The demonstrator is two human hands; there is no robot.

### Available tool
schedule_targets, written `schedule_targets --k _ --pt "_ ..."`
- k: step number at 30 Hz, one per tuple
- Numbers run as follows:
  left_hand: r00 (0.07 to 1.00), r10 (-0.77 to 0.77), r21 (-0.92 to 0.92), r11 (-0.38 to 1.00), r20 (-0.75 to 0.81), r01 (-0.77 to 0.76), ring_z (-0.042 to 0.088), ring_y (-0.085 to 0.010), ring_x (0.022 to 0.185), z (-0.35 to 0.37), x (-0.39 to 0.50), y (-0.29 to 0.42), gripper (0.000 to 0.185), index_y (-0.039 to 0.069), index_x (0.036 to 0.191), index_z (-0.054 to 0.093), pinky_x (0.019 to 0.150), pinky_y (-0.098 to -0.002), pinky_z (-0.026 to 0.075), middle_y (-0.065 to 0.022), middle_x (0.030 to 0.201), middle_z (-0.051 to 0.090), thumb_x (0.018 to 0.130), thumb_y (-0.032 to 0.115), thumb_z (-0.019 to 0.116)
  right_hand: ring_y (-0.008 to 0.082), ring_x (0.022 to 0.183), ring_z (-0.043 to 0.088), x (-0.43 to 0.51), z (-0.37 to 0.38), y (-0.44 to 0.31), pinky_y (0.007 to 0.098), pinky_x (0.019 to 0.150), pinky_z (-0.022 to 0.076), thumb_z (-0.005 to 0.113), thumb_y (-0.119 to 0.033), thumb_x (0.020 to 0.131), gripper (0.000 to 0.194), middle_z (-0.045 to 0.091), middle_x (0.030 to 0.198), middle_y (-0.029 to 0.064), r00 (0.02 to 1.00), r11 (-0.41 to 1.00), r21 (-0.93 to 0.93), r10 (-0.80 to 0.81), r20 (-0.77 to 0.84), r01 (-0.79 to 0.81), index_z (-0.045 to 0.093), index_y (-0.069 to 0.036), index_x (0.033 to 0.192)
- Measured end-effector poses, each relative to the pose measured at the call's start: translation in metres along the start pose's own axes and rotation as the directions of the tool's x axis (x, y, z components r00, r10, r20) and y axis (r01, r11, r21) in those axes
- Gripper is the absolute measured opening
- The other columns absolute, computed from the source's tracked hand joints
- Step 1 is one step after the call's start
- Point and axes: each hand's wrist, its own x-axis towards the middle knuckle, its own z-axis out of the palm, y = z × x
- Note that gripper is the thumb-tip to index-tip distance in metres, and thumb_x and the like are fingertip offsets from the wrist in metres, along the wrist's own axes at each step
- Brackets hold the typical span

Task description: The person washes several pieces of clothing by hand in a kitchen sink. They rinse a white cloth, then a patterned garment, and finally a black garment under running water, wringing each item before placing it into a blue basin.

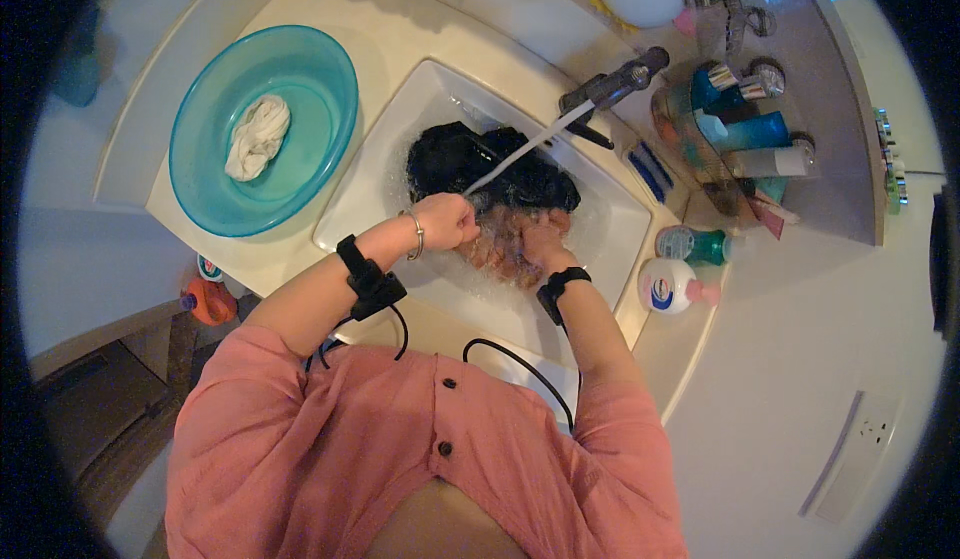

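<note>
A white washbasin in front of me holds sudsy water. Dark wet cloth bunches in its far part, and a brownish-orange wet cloth lies nearer to me. My left hand, with a bangle at the wrist, is curled into a fist at the left edge of the brownish cloth. On its right side my right hand grips the same cloth, fingers partly hidden by splashing water. From the dark faucet a stream of water falls just beyond my left hand.
To the left stands a teal plastic basin with a twisted white cloth inside. A pump bottle, a green bottle and a blue-bristled brush line the right side. Several toiletry bottles fill a clear holder.
</note>
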Motion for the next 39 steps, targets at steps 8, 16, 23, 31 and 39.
schedule_targets --k 8,16,23,31,39 --pt "0.996 -0.069 0.021 0.997 0.059 0.068 0.062 -0.0335 0.066 0.001 -0.004 0.006 0.027 0.005 0.075 0.065 0.059 -0.0413 0.047 -0.0171 0.071 0.063 0.077 0.031 0.063 0.0334 0.089 0.065 0.012 -0.023 0.008 0.0443 0.081 0.0494 0.051 -0.012 0.083 0.027 0.067 0.101 0.0163 0.994 0.994 0.075 -0.072 -0.087 0.078 0.062 0.000 0.104" --pt "0.997 -0.042 0.070 0.997 0.070 0.037 0.062 -0.0327 0.070 0.006 -0.007 0.014 0.025 0.005 0.073 0.066 0.063 -0.0403 0.048 -0.0162 0.071 0.064 0.079 0.029 0.064 0.0164 0.078 0.064 -0.009 -0.150 0.070 0.0292 0.067 0.0503 0.045 -0.018 0.094 0.028 0.066 0.078 0.0106 0.881 0.135 0.965 0.396 -0.259 0.223 0.062 0.004 0.092" --pt "0.999 -0.017 0.083 0.996 0.030 0.015 0.061 -0.0327 0.065 0.008 -0.011 0.007 0.025 0.004 0.073 0.066 0.060 -0.0403 0.048 -0.0169 0.070 0.063 0.079 0.028 0.062 0.0209 0.077 0.064 0.007 -0.143 0.088 0.0326 0.075 0.0469 0.045 -0.024 0.095 0.036 0.069 0.083 0.0118 0.719 0.506 0.815 0.450 -0.530 0.284 0.064 0.005 0.086" --pt "0.922 -0.255 -0.531 0.759 0.291 0.378 0.064 -0.0263 0.080 0.017 0.003 -0.016 0.033 0.007 0.110 0.062 0.065 -0.0414 0.052 -0.0133 0.103 0.065 0.084 0.027 0.060 0.0320 0.123 0.045 -0.033 0.017 0.040 0.0384 0.102 0.0365 0.064 -0.039 0.083 0.079 0.047 0.132 0.0225 0.986 0.511 0.858 0.117 -0.122 0.046 0.024 -0.010 0.144" --pt "0.837 -0.475 -0.724 0.473 0.270 0.502 0.050 -0.0341 0.117 0.092 0.034 0.002 0.076 0.021 0.146 0.013 0.068 -0.0600 0.050 -0.0087 0.138 0.042 0.087 0.062 0.039 0.0188 0.110 0.052 -0.009 0.031 -0.024 0.0313 0.093 0.0424 0.064 -0.018 0.086 0.052 0.054 0.121 0.0096 0.921 0.507 0.854 0.269 -0.282 0.114 0.042 -0.004 0.131"
